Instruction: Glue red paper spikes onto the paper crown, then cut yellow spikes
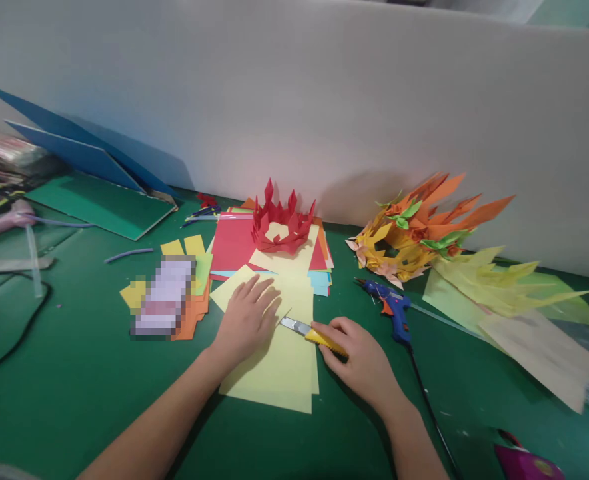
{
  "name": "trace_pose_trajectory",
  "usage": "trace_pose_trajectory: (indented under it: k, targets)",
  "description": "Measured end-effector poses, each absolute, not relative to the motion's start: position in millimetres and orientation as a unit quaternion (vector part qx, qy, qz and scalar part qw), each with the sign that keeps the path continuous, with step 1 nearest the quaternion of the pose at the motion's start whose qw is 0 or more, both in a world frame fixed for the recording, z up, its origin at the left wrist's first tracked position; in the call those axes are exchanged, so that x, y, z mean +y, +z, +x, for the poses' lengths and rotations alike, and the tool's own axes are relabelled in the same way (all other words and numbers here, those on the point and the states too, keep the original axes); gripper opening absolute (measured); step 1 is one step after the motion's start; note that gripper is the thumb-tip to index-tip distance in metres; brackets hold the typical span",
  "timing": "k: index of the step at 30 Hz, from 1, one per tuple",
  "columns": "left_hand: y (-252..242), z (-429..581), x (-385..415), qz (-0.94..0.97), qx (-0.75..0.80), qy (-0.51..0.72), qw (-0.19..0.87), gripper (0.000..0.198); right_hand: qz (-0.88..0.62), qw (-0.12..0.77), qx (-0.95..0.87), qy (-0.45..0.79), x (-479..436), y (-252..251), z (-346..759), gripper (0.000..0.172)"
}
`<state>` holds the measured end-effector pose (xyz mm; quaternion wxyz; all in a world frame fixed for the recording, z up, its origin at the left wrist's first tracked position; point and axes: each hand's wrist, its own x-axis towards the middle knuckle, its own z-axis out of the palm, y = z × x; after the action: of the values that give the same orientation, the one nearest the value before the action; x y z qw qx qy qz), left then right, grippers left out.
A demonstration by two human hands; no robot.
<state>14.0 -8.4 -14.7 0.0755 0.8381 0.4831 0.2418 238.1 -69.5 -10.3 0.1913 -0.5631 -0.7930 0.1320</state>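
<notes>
My left hand lies flat on pale yellow paper, its fingers stretched out toward the back. In my right hand is a yellow utility knife, gripped by its handle. The blade points left and its tip is over the paper, close to my left hand's fingers. A short slit or raised edge shows by the tip. Just behind the paper, a red paper crown stands on a stack of coloured sheets.
To the right are a blue glue gun, an orange and yellow paper crown and pale yellow cut paper. At left lie a blurred-out phone-like object, small yellow and orange papers, a green board and a pink glue gun.
</notes>
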Motion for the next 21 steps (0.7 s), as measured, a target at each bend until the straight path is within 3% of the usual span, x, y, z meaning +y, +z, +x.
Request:
trace_pose_trajectory:
  k: [6, 21]
  targets:
    - [-37, 11, -8, 0.849, 0.498, 0.162, 0.071, 0.040, -0.567, 0.176, -0.797, 0.114, -67, -15, 231, 0.034]
    - [-22, 17, -12, 0.853, 0.499, 0.122, 0.089, 0.035, -0.570, 0.165, -0.800, 0.085, -68, -17, 231, 0.032]
